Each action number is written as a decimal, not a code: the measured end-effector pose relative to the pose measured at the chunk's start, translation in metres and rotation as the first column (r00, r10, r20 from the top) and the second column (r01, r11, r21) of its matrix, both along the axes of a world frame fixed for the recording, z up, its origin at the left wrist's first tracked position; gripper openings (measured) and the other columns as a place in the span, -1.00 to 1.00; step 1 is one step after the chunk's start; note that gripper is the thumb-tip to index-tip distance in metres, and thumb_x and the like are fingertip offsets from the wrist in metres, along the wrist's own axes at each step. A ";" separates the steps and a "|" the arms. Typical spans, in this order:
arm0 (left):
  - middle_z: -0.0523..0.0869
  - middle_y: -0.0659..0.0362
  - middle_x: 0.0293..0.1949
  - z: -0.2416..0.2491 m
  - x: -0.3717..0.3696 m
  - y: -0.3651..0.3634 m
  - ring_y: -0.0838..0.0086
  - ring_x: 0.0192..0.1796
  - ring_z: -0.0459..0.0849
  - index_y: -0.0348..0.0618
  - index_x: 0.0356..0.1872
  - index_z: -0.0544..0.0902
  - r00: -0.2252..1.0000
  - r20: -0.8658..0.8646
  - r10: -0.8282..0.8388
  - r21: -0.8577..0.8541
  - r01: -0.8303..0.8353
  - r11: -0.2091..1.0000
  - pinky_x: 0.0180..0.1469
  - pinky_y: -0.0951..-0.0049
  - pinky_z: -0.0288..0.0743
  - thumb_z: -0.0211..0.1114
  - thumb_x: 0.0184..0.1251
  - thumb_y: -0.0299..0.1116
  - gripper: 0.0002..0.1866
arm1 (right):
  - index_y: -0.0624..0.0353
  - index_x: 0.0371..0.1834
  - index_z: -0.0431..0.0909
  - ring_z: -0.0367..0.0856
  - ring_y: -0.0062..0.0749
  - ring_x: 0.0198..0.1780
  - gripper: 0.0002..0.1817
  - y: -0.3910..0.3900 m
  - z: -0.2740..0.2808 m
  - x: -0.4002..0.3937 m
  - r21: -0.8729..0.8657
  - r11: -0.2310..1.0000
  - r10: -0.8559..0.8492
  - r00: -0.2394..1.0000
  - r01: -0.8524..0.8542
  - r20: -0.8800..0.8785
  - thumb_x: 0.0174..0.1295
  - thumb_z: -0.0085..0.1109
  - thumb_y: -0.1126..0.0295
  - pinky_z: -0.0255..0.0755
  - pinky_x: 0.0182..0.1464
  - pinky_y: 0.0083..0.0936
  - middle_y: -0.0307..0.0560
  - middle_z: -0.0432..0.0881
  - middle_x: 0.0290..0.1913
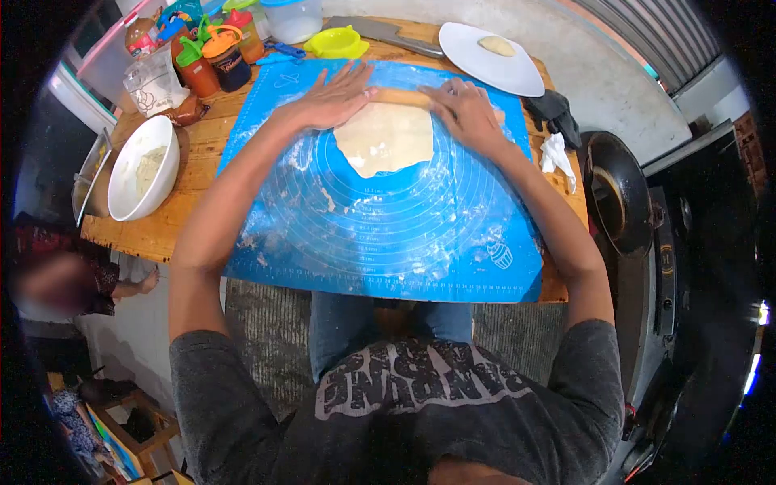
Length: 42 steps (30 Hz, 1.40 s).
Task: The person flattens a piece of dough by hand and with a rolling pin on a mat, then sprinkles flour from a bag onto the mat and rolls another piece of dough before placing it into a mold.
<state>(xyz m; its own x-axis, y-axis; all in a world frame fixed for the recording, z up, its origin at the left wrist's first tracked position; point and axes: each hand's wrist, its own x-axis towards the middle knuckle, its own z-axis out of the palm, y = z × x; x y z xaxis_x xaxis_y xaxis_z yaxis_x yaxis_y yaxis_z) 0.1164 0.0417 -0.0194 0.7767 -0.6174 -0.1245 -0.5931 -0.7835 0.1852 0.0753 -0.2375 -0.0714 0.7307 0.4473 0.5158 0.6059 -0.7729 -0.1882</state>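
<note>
The flat pale dough sheet lies just near of the wooden rolling pin, which runs left-right under the left hand and right hand, fingers spread flat.

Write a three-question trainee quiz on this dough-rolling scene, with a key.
1. True or false: both hands press flat on the rolling pin.
2. What lies on the white plate? A) a piece of dough B) a spoon C) nothing
3. On which side of the blue mat does the white bowl stand, the person's left or right?

Key
1. True: left hand and right hand lie open on it, above the dough sheet.
2. A, piece of dough.
3. Left.
</note>
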 end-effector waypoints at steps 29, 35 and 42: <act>-0.09 0.02 0.57 -0.024 -0.051 0.021 0.15 0.61 -0.24 -0.24 0.52 0.04 0.986 0.158 -0.044 -0.188 0.073 0.979 0.57 0.07 -0.34 -0.34 0.60 0.01 -0.34 | -0.02 0.52 0.14 -0.02 0.04 0.56 -0.37 0.008 0.009 -0.040 -0.103 0.993 -0.083 0.969 0.060 -0.233 0.51 -0.46 -0.07 -0.28 0.51 0.19 0.04 0.13 0.53; -0.11 0.04 0.58 -0.006 -0.117 0.021 0.19 0.61 -0.21 -0.23 0.54 -0.09 0.979 0.166 -0.114 -0.094 0.131 0.987 0.57 0.08 -0.40 -0.29 0.59 -0.04 -0.34 | 0.01 0.53 0.13 -0.04 0.04 0.57 -0.37 0.000 0.020 -0.103 -0.092 0.995 0.009 0.972 -0.032 -0.234 0.51 -0.41 -0.07 -0.33 0.52 0.17 0.03 0.10 0.54; -0.01 -0.04 0.55 0.028 -0.156 0.029 0.19 0.60 -0.17 -0.27 0.52 -0.03 0.981 -0.139 -0.136 -0.263 0.095 0.960 0.56 0.04 -0.33 -0.33 0.59 0.02 -0.32 | -0.01 0.53 0.13 0.00 -0.01 0.56 -0.40 -0.020 0.058 -0.134 -0.199 0.970 0.039 0.894 -0.142 -0.446 0.52 -0.38 -0.02 -0.33 0.52 0.16 0.00 0.16 0.53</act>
